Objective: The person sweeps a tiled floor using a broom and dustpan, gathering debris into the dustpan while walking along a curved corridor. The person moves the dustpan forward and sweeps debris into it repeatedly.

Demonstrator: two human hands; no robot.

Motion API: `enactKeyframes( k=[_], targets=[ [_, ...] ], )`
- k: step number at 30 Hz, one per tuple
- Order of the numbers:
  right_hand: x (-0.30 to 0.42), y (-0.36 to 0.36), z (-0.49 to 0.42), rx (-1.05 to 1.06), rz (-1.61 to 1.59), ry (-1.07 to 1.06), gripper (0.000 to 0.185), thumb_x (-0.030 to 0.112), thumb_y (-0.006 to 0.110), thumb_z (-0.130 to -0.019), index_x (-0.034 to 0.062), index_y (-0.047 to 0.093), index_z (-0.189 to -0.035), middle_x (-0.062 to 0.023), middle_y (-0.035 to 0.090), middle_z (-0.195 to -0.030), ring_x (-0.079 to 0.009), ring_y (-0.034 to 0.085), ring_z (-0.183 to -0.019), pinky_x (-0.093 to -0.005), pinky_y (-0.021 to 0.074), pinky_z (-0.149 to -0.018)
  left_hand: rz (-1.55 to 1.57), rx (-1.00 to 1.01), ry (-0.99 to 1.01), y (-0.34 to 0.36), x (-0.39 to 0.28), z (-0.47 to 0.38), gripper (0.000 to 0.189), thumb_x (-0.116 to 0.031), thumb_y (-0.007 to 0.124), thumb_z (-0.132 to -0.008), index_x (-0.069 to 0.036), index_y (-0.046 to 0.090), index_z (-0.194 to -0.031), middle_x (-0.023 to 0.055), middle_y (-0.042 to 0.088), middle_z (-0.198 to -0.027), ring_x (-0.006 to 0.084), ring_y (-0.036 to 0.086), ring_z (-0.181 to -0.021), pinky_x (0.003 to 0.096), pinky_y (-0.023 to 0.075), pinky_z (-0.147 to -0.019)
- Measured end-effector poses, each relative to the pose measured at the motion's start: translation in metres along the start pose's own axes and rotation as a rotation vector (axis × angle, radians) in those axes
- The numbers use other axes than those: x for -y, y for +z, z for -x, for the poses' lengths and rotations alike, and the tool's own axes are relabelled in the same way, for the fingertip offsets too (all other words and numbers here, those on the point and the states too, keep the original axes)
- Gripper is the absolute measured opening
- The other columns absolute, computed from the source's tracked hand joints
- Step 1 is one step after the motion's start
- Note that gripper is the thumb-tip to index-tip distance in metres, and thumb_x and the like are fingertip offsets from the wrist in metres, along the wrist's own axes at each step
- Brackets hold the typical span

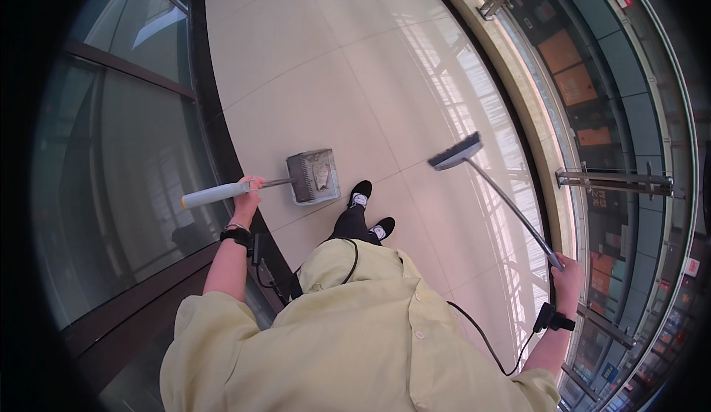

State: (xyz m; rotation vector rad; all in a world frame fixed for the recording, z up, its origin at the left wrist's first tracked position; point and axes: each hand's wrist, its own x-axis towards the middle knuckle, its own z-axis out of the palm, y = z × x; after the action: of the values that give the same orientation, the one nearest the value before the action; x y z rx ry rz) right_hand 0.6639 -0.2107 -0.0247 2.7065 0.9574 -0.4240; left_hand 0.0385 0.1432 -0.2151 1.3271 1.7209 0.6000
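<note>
My left hand grips the handle of a long-handled dustpan, just below its pale grey grip. Inside the pan, which is low beside my feet, lies some grey debris next to a dark toothed strip. On my other side, my right hand is closed around the metal handle of a broom. The broom head, with dark bristles, is out ahead to the right over the floor; whether it touches the tiles I cannot tell.
Glossy beige tiles run ahead between dark-framed glass panels on the left and a stone curb with a glass railing on the right. Metal brackets stick out from that railing. Black cables hang near both my arms.
</note>
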Motion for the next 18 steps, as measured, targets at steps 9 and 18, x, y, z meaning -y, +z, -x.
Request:
enactKeyframes(
  k=[9, 18],
  targets=[
    [-0.009, 0.034, 0.022, 0.004, 0.148, 0.063, 0.036, 0.011, 0.059, -0.073, 0.0091, 0.061, -0.109, -0.0169, 0.063, -0.091, -0.0327, 0.060, -0.086, -0.0415, 0.0485, -0.075, -0.078, 0.054, -0.024, -0.002, 0.002, -0.003, 0.025, -0.035, 0.048, -0.088, -0.013, 0.057, -0.078, -0.0054, 0.055, -0.078, 0.0081, 0.052, -0.081, 0.0281, 0.0482, -0.058],
    [-0.015, 0.050, 0.033, 0.128, 0.058, 0.044, 0.035, 0.015, 0.064, -0.070, 0.0186, 0.064, -0.105, -0.0119, 0.064, -0.093, -0.0300, 0.061, -0.086, -0.0403, 0.0489, -0.077, -0.032, -0.023, 0.009, 0.006, 0.001, -0.004, 0.025, -0.033, 0.052, -0.081, -0.009, 0.058, -0.073, -0.0019, 0.054, -0.070, 0.0096, 0.049, -0.067, 0.0264, 0.0412, -0.047]
  ],
)
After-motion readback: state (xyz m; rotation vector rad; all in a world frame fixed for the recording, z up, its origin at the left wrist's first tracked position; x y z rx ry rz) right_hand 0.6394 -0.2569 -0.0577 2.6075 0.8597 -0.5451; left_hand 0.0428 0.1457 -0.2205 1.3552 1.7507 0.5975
